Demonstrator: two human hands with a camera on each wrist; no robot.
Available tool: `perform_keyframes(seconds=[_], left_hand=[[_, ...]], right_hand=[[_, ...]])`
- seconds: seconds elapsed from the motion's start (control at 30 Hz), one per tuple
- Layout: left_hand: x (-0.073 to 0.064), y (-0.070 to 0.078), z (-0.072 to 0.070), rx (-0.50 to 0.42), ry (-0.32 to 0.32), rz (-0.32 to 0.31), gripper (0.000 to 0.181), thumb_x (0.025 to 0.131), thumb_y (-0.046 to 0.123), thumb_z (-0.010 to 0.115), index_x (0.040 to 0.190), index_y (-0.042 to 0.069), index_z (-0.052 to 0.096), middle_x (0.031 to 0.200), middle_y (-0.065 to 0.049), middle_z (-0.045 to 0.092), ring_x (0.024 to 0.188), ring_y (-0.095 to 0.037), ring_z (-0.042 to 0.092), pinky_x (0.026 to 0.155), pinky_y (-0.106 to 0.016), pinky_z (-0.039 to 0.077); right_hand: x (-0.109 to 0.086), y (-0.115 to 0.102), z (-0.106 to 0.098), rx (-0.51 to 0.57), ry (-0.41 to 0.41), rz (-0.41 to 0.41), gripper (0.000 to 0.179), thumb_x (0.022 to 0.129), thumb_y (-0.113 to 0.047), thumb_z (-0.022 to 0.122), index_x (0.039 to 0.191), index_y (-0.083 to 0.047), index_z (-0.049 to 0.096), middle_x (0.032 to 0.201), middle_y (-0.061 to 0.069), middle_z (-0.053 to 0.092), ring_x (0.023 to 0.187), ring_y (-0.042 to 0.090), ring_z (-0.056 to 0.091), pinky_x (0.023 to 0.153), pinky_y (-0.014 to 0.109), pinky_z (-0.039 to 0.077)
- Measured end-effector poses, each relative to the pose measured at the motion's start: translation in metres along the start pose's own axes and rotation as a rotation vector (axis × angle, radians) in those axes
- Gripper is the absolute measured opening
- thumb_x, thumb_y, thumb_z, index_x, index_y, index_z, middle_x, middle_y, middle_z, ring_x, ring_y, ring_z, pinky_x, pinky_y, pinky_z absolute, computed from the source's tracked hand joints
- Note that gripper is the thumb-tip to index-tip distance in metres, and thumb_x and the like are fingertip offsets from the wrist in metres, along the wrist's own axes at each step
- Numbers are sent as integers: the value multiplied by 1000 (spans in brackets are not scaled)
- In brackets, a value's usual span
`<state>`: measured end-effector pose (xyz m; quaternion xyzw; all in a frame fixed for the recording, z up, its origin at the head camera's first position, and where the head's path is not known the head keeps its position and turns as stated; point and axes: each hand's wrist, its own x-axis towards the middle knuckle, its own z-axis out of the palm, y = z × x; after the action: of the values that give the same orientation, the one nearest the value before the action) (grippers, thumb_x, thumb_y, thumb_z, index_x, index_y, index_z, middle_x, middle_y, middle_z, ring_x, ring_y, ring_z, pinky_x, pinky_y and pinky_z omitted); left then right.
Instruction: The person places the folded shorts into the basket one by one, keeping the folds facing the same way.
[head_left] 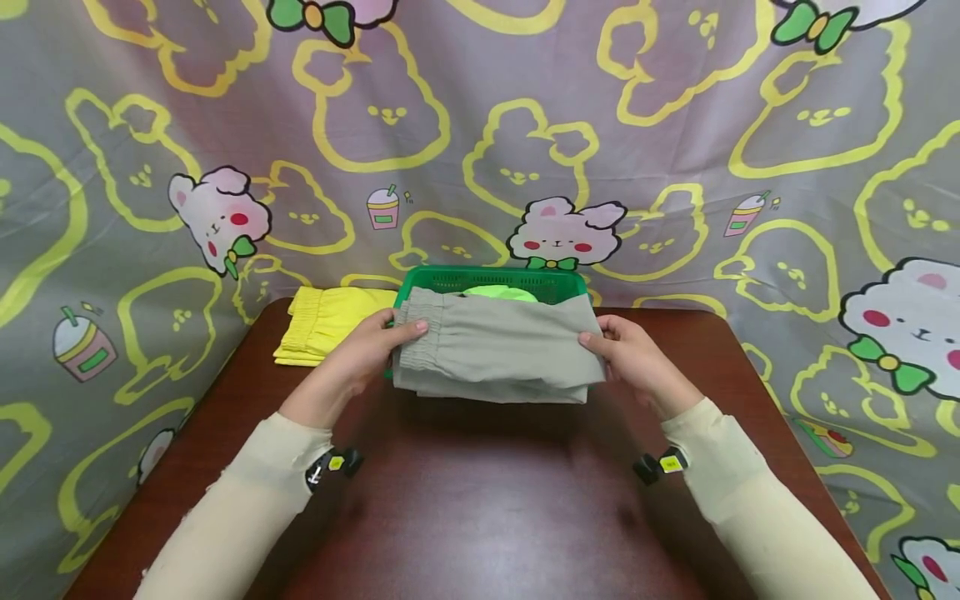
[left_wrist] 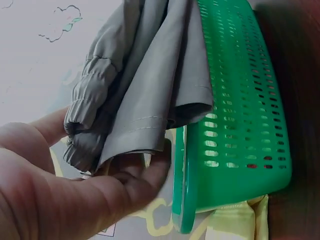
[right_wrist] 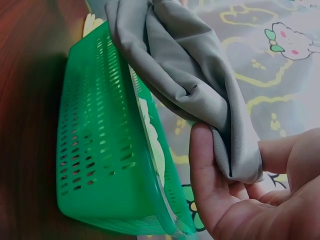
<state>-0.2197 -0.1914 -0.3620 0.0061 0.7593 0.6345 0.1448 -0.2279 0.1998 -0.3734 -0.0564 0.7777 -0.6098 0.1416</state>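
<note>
The left hand (head_left: 367, 346) pinches the elasticated waistband end of a folded grey-beige fabric garment (head_left: 498, 350), thumb lying on top of the gathered cloth and fingers curled underneath; in the left wrist view the same left hand (left_wrist: 60, 190) fills the lower left of the frame, with the ruched band of the garment (left_wrist: 135, 95) sitting between thumb and fingers. The right hand (head_left: 633, 358) grips the opposite, smooth end of the garment, thumb on top and fingers below; in the right wrist view that right hand (right_wrist: 250, 195) occupies the lower right, its thumb and fingers closed round the rounded folded edge of the garment (right_wrist: 190, 85).

The garment is a plain, matte, thin woven cloth folded into a flat rectangle of several layers, with a gathered band at its left end and a stitched seam line visible in the left wrist view. It is held level in the centre of the head view, above the near edge of a green perforated plastic basket (head_left: 555, 283), covering most of the basket's opening. A bright lime-green piece of cloth (head_left: 498, 292) shows inside the basket behind the garment.

To the left of the basket lies a folded yellow fabric garment (head_left: 322, 325) on the dark reddish-brown wooden table (head_left: 480, 517). Behind hangs a grey cartoon-print cloth backdrop (head_left: 480, 125).
</note>
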Motion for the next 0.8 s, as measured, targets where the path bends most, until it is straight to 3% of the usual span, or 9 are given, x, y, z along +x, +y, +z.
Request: perform_keyframes(seconds=[0.23, 0.4, 0.63, 0.8], left_hand=[[9, 3, -3, -56, -4, 3, 53, 103, 35, 62, 142, 5, 43, 119, -10, 62, 96, -18, 69, 82, -35, 60], [16, 7, -7, -14, 2, -10, 55, 103, 35, 61, 142, 1, 42, 121, -13, 59, 96, -18, 68, 81, -36, 60], [28, 14, -10, -4, 5, -49, 55, 104, 33, 61, 143, -1, 43, 126, -15, 55, 103, -21, 65, 84, -38, 60], [35, 18, -12, 19, 9, -61, 55, 103, 33, 61, 142, -2, 44, 125, -15, 56, 103, -23, 64, 85, -39, 60]], right_hand=[[8, -4, -2, -36, 21, 11, 42, 105, -29, 60, 130, 3, 49, 97, 2, 63, 79, 15, 64, 66, 30, 55], [12, -7, -3, -48, 22, 10, 45, 105, -29, 59, 134, 3, 49, 102, 3, 64, 82, 14, 65, 70, 29, 57], [19, -11, -5, -87, 32, 27, 44, 103, -32, 61, 131, 1, 53, 105, 7, 62, 74, 15, 61, 66, 30, 54], [28, -12, -5, -75, 32, 57, 44, 104, -32, 61, 132, 1, 53, 114, 11, 61, 80, 16, 64, 72, 32, 59]])
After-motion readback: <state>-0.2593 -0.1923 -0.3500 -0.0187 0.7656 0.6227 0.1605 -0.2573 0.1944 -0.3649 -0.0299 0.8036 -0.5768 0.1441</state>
